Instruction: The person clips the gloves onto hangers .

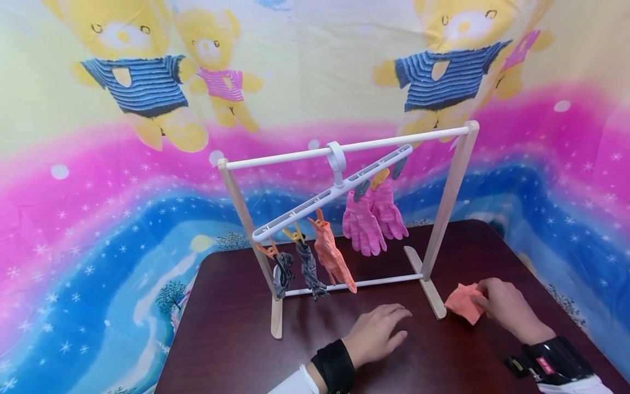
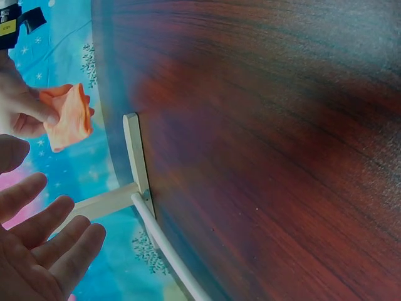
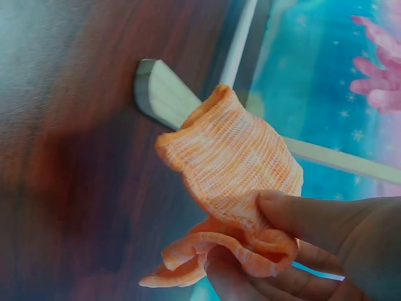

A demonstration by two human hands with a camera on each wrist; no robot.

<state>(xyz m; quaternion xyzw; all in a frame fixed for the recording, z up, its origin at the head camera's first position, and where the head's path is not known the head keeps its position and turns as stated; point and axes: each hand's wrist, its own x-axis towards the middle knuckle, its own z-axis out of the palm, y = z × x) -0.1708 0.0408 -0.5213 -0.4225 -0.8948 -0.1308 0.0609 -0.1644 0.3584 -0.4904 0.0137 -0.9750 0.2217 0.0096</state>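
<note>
My right hand point(image 1: 507, 306) pinches an orange knitted glove point(image 1: 464, 302) between thumb and fingers, to the right of the rack's foot. In the right wrist view the glove point(image 3: 241, 160) is bunched, its cuff end pointing away from the hand and a loose fold hanging below. My left hand point(image 1: 376, 332) holds nothing; its fingers are spread and relaxed over the table, in front of the rack. From a white clip hanger point(image 1: 331, 194) hang a pair of pink gloves point(image 1: 363, 223), another orange glove point(image 1: 332, 251) and two dark grey gloves point(image 1: 308, 266).
The hanger hooks onto the top bar point(image 1: 280, 159) of a wooden rack with two side posts point(image 1: 450, 202). A low white bar point(image 1: 374, 282) joins its feet. The rack stands on a dark red-brown table point(image 1: 236, 350). Behind is a bear-printed cloth point(image 1: 305, 82).
</note>
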